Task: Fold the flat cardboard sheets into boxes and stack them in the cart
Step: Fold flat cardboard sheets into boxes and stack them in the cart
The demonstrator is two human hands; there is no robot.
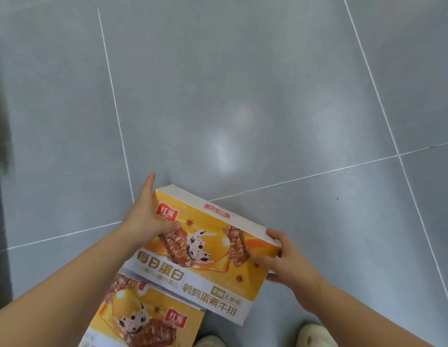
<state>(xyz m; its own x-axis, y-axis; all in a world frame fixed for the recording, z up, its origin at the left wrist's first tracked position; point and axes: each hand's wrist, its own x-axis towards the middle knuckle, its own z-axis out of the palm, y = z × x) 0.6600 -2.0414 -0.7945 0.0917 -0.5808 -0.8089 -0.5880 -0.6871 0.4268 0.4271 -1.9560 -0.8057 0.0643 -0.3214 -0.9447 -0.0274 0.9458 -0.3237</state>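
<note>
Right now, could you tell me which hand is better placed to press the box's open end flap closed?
Probably the right hand: it already grips the box at its right end, fingers curled round that edge. The left hand lies along the left side, steadying it.

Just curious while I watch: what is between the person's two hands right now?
In the head view, the yellow printed box spans the gap: the left hand presses its left end and the right hand grips its right end.
</note>
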